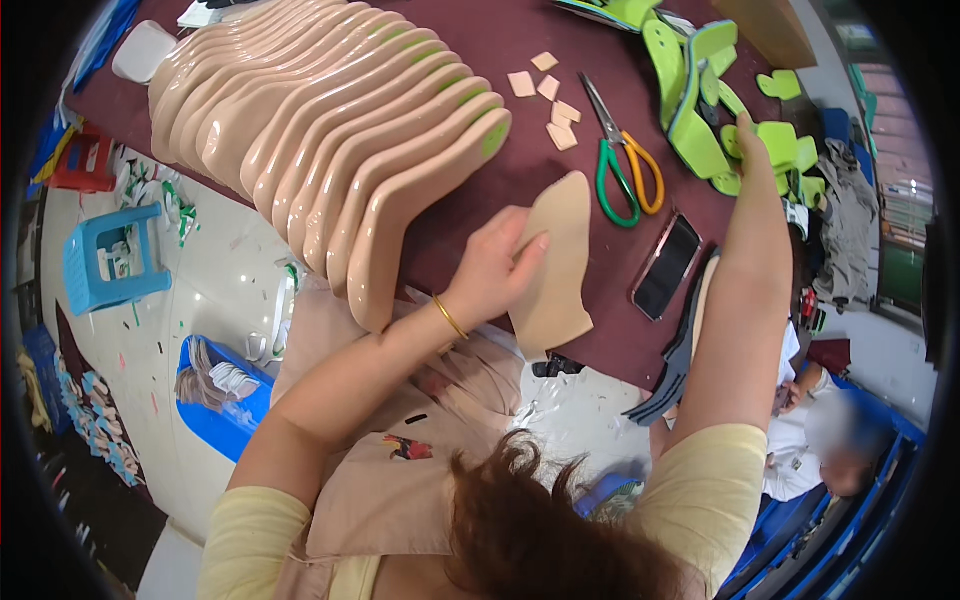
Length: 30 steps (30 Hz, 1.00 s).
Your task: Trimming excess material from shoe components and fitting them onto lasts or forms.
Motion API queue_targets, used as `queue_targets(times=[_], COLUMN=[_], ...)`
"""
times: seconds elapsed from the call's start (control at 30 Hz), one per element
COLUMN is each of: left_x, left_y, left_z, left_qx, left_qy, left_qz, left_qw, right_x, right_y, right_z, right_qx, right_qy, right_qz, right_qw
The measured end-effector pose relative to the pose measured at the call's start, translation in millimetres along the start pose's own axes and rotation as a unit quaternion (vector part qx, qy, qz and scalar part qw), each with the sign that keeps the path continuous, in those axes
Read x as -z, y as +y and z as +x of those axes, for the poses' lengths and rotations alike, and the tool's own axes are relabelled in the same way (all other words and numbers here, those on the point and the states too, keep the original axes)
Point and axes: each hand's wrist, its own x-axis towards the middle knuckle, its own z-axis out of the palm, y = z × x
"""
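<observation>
Two hands are working over the maroon desk (520, 160): the left hand (495, 270) is pinching a tan insole piece (555, 270) just left of the scissors (625, 165), while the right hand (745, 135), grip hidden, is reaching into green soles (700, 120) right of them, risking toppling them. No labels are showing.

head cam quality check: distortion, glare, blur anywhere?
Head view: strong fisheye, the maroon table edge bows and black corners vignette the frame; even, soft light with faint shadows; mild sheen on the row of beige soles and a reflection on the phone; left hand on the tan insole is sharp; the right hand reaches the green pieces; lower-right corner is blurred.
</observation>
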Motion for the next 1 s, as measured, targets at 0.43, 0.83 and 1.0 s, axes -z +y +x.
queue_targets(times=[0.43, 0.83, 1.0], left_x=[11.9, 25.1, 39.2], left_y=[-3.5, -7.6, 34.3], left_z=[-1.8, -2.2, -24.8], left_qx=[-0.023, 0.254, 0.307], left_qy=[-0.002, -0.038, -0.097], left_qz=[0.016, -0.374, -0.613], left_qw=[1.0, 0.891, 0.721], right_x=[4.9, -12.8, -84.4], right_y=[-24.9, 31.4, 100.1], right_z=[-81.1, -441.9, -573.1], right_qx=[-0.067, 0.416, 0.329], right_qy=[-0.069, -0.158, -0.092], right_qz=[0.517, 0.522, 0.327], right_qw=[0.851, 0.727, 0.881])
